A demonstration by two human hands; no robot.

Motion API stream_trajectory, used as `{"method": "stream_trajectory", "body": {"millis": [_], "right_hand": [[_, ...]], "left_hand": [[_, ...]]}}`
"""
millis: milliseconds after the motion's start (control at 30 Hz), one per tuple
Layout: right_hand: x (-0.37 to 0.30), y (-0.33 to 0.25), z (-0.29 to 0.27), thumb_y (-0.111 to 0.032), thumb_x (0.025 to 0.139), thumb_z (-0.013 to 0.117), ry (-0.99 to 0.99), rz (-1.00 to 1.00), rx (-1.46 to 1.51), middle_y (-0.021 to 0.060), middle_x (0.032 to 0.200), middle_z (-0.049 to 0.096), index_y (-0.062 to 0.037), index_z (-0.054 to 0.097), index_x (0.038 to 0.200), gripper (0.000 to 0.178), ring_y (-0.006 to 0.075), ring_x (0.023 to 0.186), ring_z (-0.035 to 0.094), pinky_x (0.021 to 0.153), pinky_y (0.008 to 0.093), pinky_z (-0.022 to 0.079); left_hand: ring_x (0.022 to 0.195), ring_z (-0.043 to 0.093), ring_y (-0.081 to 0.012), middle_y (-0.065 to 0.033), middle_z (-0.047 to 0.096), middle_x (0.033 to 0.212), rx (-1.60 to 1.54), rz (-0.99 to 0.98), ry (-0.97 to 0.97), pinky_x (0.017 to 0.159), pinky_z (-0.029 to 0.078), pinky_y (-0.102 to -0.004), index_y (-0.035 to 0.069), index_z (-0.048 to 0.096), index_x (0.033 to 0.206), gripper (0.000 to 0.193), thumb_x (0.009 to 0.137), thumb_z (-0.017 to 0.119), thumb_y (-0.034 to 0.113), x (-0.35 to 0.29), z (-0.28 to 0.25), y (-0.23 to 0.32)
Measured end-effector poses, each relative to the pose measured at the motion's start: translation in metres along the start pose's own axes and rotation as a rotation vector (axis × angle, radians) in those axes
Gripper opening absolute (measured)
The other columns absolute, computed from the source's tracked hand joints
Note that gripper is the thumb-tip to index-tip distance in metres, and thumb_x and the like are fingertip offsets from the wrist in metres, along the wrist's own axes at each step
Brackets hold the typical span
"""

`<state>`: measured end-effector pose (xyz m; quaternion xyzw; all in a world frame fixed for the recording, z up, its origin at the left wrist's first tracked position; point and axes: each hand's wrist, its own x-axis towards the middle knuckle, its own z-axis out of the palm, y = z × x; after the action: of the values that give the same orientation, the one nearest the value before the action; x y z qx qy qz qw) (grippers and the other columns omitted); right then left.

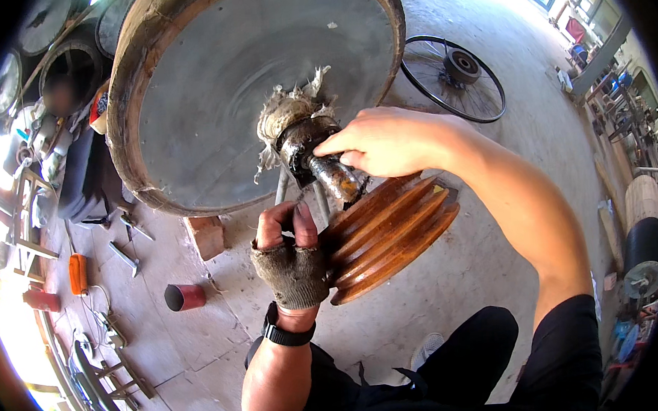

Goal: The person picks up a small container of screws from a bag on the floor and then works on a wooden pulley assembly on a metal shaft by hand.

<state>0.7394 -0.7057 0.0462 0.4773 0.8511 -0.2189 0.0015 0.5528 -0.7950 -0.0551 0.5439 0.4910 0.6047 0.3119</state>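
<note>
My left hand (291, 257), in a dirty fingerless glove, is closed at the left side of a rusty brown grooved pulley (395, 235); its exact grip is partly hidden. The pulley is tilted just below the end of a greasy shaft (336, 181). My bare right hand (385, 142) reaches in from the right, its index finger stretched out and touching the black, grease-coated collar (302, 141) around the shaft. Frayed pale cloth or fibre (286, 114) is wrapped behind the collar. The shaft stands out from the grey face of a large round drum (209, 100) with a rough brown rim.
A brick-like block (205, 237) sits under the drum's edge. On the floor at left lie a hammer-like tool (124, 258), a red cup-shaped piece (185, 296) and an orange tool (78, 273) with a cable. A spoked wheel (453, 77) lies beyond my right arm.
</note>
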Motion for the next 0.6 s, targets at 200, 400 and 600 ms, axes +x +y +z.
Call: {"method": "stream_trajectory", "body": {"millis": [200,400,600], "right_hand": [[-0.067,-0.004,0.007,-0.012,0.095,0.058,0.526,-0.025,0.227,0.0181,0.103,0.071,0.0009,0.065,0.114,0.024,0.0304,0.085,0.070,0.076,0.0353,0.053],[-0.141,-0.009,0.086,-0.008,0.093,0.063,1.005,0.147,0.299,0.0096,0.091,0.070,0.0003,0.067,0.111,0.021,0.0120,0.073,0.062,0.066,0.0262,0.049],[-0.183,-0.040,0.155,-0.004,0.085,0.072,1.098,0.252,0.290,0.0035,0.067,0.059,-0.0022,0.061,0.100,0.018,0.0082,0.052,0.050,0.048,0.0242,0.039]], "left_hand": [[0.076,0.047,-0.0065,0.0003,0.060,0.082,-0.007,0.048,0.008,0.072,0.041,-0.0236,0.003,0.063,0.097,0.016,0.097,0.062,0.019,0.000,-0.002,-0.010],[0.069,0.049,-0.0055,0.0010,0.059,0.078,-0.206,-0.160,0.071,0.066,0.041,-0.0223,0.005,0.063,0.097,0.017,0.097,0.062,0.022,0.001,-0.002,-0.008],[0.064,0.051,-0.0088,-0.0006,0.058,0.073,-0.296,-0.267,0.144,0.063,0.042,-0.0246,0.005,0.061,0.091,0.022,0.096,0.064,0.027,0.012,-0.002,-0.017]]}}
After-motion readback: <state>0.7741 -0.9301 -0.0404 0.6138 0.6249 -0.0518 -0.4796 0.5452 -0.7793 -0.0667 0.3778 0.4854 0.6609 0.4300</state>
